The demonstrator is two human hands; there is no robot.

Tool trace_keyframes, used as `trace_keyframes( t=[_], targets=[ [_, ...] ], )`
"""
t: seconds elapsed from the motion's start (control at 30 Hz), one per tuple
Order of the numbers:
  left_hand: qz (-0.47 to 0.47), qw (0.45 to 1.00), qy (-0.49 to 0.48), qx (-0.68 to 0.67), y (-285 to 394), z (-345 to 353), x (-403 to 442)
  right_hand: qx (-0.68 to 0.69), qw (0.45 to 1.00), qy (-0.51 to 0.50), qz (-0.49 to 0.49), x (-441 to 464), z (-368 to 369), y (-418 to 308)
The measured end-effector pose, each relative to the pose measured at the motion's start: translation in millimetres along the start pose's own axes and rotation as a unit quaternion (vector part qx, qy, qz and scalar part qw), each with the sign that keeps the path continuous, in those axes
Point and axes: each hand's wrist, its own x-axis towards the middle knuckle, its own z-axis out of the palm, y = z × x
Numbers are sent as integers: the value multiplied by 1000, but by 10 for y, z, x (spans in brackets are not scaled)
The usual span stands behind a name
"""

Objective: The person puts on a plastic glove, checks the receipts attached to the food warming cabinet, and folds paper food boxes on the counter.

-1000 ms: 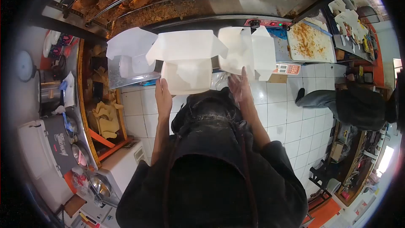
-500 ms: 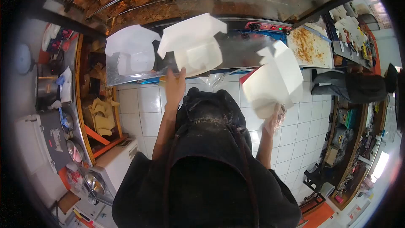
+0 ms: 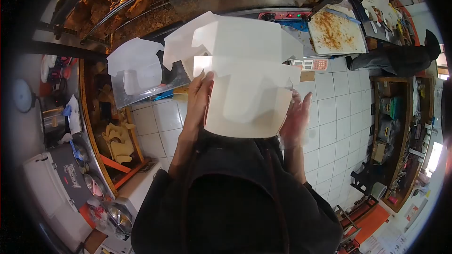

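An unfolded white paper takeaway box [image 3: 245,99] is held up in front of my chest, its lid spread away from me. My left hand [image 3: 200,103] is closed on the box's left wall, thumb at the top edge. My right hand [image 3: 295,120], in a clear plastic glove and a little blurred, presses against the right wall with its thumb side raised; its fingers are partly hidden. Behind the held box, a second open box [image 3: 178,47] shows only its left part. A third open box [image 3: 136,61] stands on the metal counter to the left.
Fried food fills the heated display case [image 3: 136,7] ahead. A crumb-covered white board [image 3: 336,30] lies at the right, near a calculator [image 3: 314,64]. A person in dark clothes [image 3: 400,59] stands at the far right. Shelves [image 3: 398,141] line the right side.
The box in my right hand has moved left and up in front of me. My left hand has left the middle box on the counter and taken hold of this one.
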Motion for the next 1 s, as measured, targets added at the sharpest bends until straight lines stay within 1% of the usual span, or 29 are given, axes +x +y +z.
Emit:
trace_keyframes(
  t=[0.03,0.07,0.1,0.13,0.17,0.2,0.23,0.27,0.3,0.37,0.4,0.43,0.47,0.5,0.53,0.57,0.6,0.63,0.67,0.7,0.73,0.77,0.8,0.83,0.87,0.9,0.93,0.97,1.0],
  targets=[
    [54,998,3,9,-6,30,-25,-27,999,32,23,31,-44,-9],
    [82,997,5,14,46,62,-58,-26,999,33,23,47,11,17],
    [110,994,6,18,98,93,-91,-127,989,79,-3,82,67,48],
    [133,984,-11,121,130,59,-102,-225,966,126,-26,98,92,72],
    [153,962,-29,224,149,21,-119,-224,966,127,-25,94,-82,88],
    [154,962,-29,225,141,-8,-111,-455,882,80,-89,108,-402,100],
    [170,950,-52,256,108,-38,-102,-562,818,52,-114,107,-468,112],
    [184,937,-75,286,89,-51,-106,-656,740,30,-146,100,-452,117],
    [228,913,-87,327,83,-52,-113,-558,815,58,-148,101,-427,149],
    [216,910,-97,341,119,-10,-157,-450,877,87,-145,94,-344,112],
    [205,907,-106,353,132,9,-175,-182,979,-89,-33,102,-289,36],
    [279,889,-105,347,77,-5,-135,-32,983,-179,13,80,-195,-17],
    [279,889,-105,347,110,-12,-146,109,957,-254,83,54,-65,-72],
    [261,891,-102,357,179,-22,-169,33,980,-192,38,-12,247,-112],
    [242,892,-100,367,244,-27,-194,-44,991,-127,-8,-49,446,-105],
    [242,893,-99,367,285,-31,-218,-130,987,-61,-73,-9,508,-64],
    [223,882,-87,405,322,-35,-243,-130,987,-61,-72,-65,674,-73],
    [204,870,-75,443,365,-29,-276,-473,868,-26,-147,-167,912,-122],
    [203,870,-75,443,446,2,-323,-412,902,14,-128,-153,897,-87],
    [132,896,-80,415,545,53,-368,-346,929,55,-115,-139,883,-52],
    [137,913,-91,374,492,4,-359,-346,929,58,-116,-106,822,-54],
    [141,927,-102,332,439,-44,-351,-392,912,28,-122,-85,766,-90],
    [222,928,-117,274,356,-122,-300,-436,891,-3,-129,-65,747,-114],
    [145,970,-137,140,333,-171,-275,-435,891,-2,-130,-49,755,-115],
    [67,988,-137,-2,371,-174,-260,-421,901,24,-104,-41,762,-110],
    [32,992,-112,-54,354,-221,-243,-405,910,50,-75,-37,768,-99],
    [-4,990,-87,-106,345,-247,-225,-405,910,50,-75,-40,809,-78],
    [94,989,-113,24,376,-232,-204,-421,903,53,-62,-55,877,-53],
    [93,989,-111,23,394,-213,-178,-436,897,55,-48,-65,913,-37]
  ],
)
